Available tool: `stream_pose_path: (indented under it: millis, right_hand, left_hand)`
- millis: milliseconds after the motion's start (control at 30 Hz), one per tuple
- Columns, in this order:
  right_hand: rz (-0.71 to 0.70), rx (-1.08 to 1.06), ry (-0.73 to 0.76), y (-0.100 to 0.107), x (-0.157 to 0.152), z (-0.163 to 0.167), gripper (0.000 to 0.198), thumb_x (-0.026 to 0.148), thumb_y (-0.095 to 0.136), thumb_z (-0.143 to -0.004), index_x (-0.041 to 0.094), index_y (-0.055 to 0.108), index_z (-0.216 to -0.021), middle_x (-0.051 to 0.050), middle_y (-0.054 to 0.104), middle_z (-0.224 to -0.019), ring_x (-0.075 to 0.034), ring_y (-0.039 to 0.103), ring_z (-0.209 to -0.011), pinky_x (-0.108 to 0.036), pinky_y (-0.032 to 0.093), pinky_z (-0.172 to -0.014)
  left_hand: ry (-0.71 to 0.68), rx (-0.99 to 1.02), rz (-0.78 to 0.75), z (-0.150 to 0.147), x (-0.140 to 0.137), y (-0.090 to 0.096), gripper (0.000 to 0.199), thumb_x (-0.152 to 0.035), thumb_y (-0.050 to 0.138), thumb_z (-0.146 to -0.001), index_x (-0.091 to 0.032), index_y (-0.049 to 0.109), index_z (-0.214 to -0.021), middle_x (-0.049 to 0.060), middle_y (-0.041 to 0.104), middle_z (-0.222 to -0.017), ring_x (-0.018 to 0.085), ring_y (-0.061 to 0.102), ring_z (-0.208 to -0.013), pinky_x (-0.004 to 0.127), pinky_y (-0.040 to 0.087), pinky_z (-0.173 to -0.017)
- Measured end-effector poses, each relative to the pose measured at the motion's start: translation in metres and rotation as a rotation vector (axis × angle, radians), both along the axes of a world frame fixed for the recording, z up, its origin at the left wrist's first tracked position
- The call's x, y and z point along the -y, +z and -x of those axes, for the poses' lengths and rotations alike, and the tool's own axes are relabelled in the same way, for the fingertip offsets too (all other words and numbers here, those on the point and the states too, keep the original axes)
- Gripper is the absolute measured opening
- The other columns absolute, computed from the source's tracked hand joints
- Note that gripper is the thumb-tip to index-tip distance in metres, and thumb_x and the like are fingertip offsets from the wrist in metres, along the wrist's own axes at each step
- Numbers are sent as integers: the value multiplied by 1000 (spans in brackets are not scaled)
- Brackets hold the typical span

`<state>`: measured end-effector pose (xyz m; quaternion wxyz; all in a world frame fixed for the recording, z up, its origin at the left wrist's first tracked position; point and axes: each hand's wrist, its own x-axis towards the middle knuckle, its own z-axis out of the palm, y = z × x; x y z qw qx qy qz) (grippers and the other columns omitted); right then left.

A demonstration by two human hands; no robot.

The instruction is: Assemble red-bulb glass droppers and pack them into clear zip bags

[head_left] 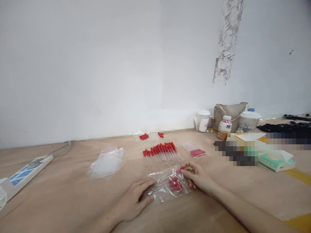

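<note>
A clear zip bag [160, 193] lies on the table before me with several red-bulbed glass droppers [175, 183] inside it. My left hand [136, 197] holds the bag's left side, thumb and fingers curved at its edge. At the upper right of the bag, my right hand [195, 174] pinches the red bulb of a dropper [180, 170]; its tube points left, over or into the bag, I cannot tell which. Just beyond lies a row of loose droppers [161, 150], bulbs facing the wall. To their right rests a filled bag of droppers [197, 151].
Flat clear bags [108, 161] are stacked at left, near a power strip [26, 173]. By the wall lies a bag with loose red bulbs [143, 137]. A lidded cup [203, 121], a bottle [224, 127], a grey bag [230, 113] and a tissue pack [277, 160] stand at right.
</note>
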<state>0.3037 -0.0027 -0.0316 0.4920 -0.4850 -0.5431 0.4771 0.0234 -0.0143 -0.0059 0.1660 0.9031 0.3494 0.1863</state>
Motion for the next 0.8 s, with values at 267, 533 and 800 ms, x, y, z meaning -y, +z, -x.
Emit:
stream_pose_path:
  millis: [267, 533, 800]
  right_hand:
    - [2, -105, 203, 0, -3, 18, 38, 48, 58, -66, 13, 61, -79, -5, 65, -68, -18, 62, -65, -32, 49, -63]
    - [80, 198, 48, 7, -14, -6, 27, 37, 57, -67, 14, 61, -81, 6, 49, -41, -6, 39, -32, -18, 31, -35]
    - [-67, 459, -421, 21, -88, -27, 10, 21, 60, -57, 15, 55, -64, -1, 60, -63, -12, 54, -58, -20, 37, -50]
  left_hand:
    - [-9, -8, -7, -2, 0, 2, 40, -36, 44, -86, -31, 39, -125, 0, 47, -126, 20, 42, -115, 36, 33, -98]
    - [-17, -3, 9, -1, 0, 1, 39, -35, 44, -85, -31, 42, -124, 0, 47, -127, 20, 41, -116, 37, 32, -99]
    - [-16, -4, 17, -1, -3, 1, 38, -37, 43, -86, -30, 43, -123, 1, 46, -127, 20, 41, -116, 38, 32, -99]
